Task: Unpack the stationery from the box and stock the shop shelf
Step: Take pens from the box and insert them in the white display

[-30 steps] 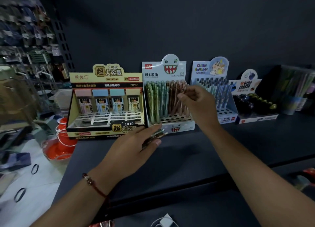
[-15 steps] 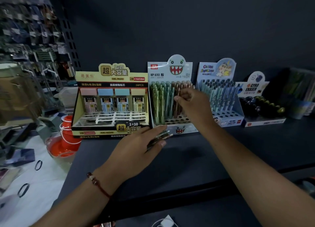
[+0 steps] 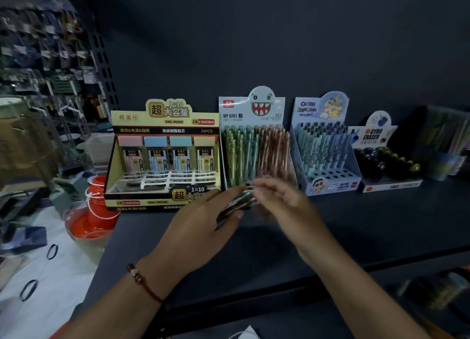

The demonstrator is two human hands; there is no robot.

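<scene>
My left hand [image 3: 203,224] grips a small bundle of mechanical pencils [image 3: 237,203] just above the dark shelf [image 3: 356,231], in front of the monster-face pencil display box [image 3: 254,145]. That box stands upright and holds several green, teal and pink pencils in its holes. My right hand [image 3: 282,201] is blurred by motion and reaches to the tips of the bundle, fingers bent at the pencils' ends. Whether it pinches a pencil I cannot make out.
A yellow lead-refill display [image 3: 165,158] stands left of the pencil box. To the right are a blue cartoon pen display [image 3: 325,150], a gyro eraser box [image 3: 384,160] and a clear container [image 3: 442,145]. An orange tub [image 3: 91,219] and rubber bands [image 3: 52,251] lie at the left.
My right hand has come down from the pencils in the display box to the bundle in my left hand. The left hand has stayed about where it was.
</scene>
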